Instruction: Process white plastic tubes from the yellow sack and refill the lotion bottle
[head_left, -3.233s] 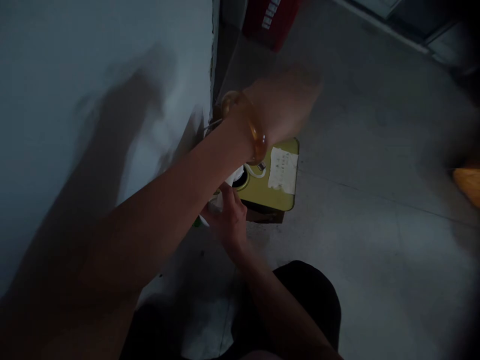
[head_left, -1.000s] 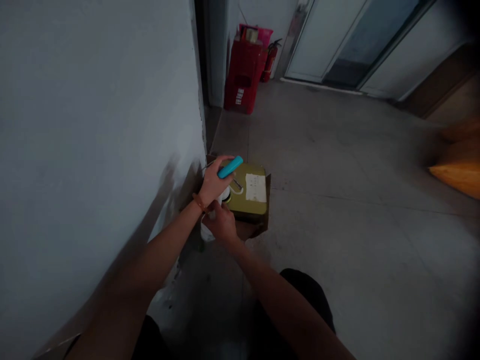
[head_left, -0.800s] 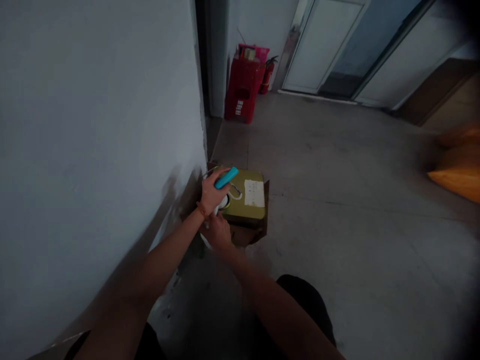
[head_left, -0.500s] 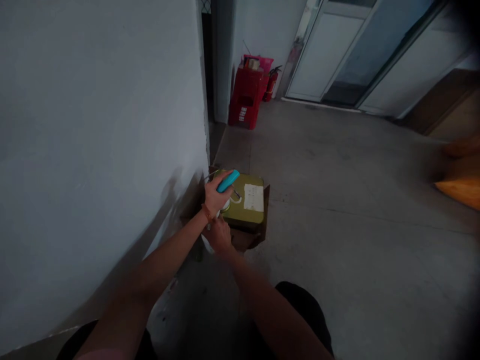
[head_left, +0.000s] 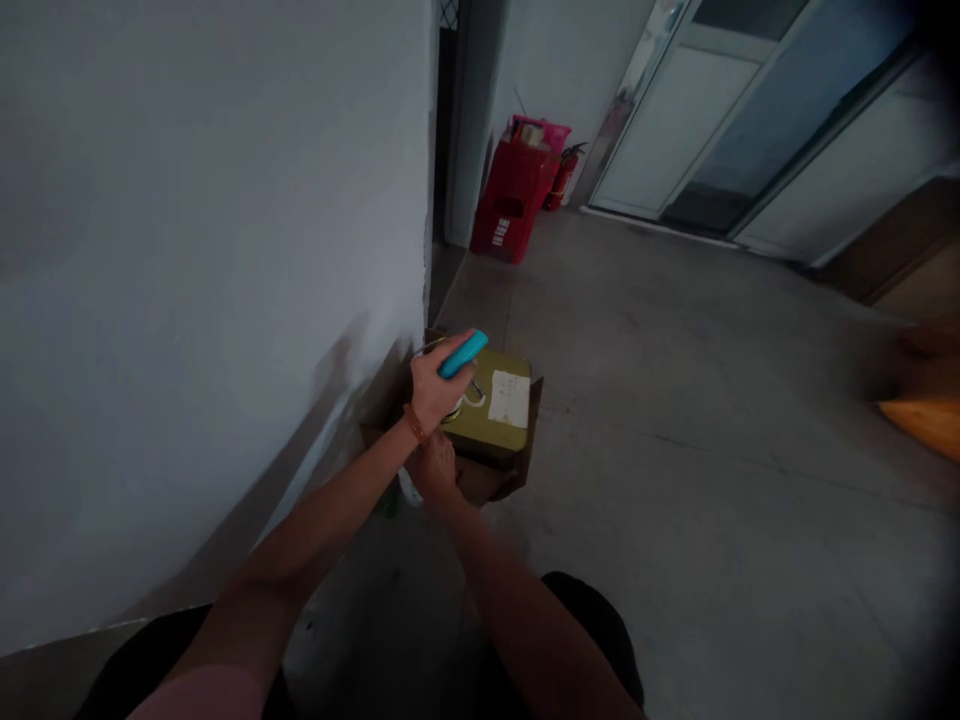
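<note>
My left hand (head_left: 435,388), with a band at its wrist, is closed around a turquoise bar-like object (head_left: 463,354) whose lower part is hidden. It is over the left side of an olive-yellow metal can (head_left: 486,432) with a white paper label (head_left: 509,399) and a small handle on top. Just below my left wrist is my right hand (head_left: 433,465), its fingers curled; what they grip is hidden. A whitish thing (head_left: 409,489) shows beside it, too dim to name. The can sits inside an open cardboard box (head_left: 486,482).
A white wall (head_left: 225,200) rises close on the left, ending at a doorway. Farther off stand red plastic stools (head_left: 510,195) and a fire extinguisher (head_left: 564,178), near a glazed door (head_left: 682,120). A blurred orange thing (head_left: 926,415) lies at the right edge.
The view has shifted, so the background sits slightly more to the right. Both hands stay at the can's left side, with the turquoise object still held and slightly higher.
</note>
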